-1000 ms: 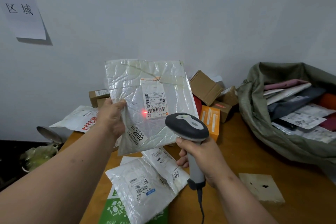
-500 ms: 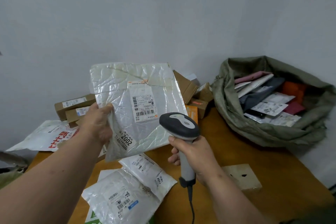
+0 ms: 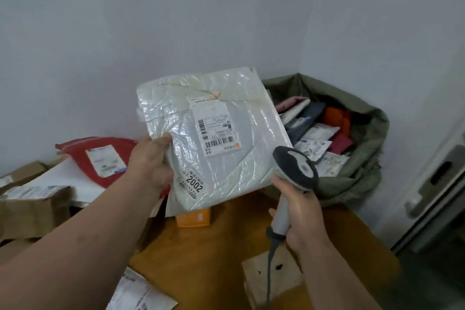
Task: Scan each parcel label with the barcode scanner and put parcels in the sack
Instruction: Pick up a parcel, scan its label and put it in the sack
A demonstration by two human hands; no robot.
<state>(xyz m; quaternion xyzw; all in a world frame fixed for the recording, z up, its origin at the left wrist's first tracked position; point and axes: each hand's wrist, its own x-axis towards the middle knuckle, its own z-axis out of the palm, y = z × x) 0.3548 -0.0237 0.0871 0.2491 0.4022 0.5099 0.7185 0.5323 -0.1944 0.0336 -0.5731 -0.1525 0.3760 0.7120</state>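
Your left hand (image 3: 151, 161) pinches the crinkly white plastic parcel (image 3: 214, 138) beside the half-full green cloth sack (image 3: 364, 171), your right hand (image 3: 297, 209) grips the grey scanner (image 3: 294, 171), and more parcels wait.

Your left hand (image 3: 151, 162) wraps the white parcel (image 3: 211, 138), so your fingers behind it are out of sight. That parcel blocks the near rim of the sack (image 3: 362, 178) and most of the orange box (image 3: 193, 218). The label (image 3: 217, 131) print is too small to read. Left edge clips the cardboard boxes (image 3: 30, 206), blurred, perhaps stacked. The scanner (image 3: 293, 178) cable runs off the bottom.
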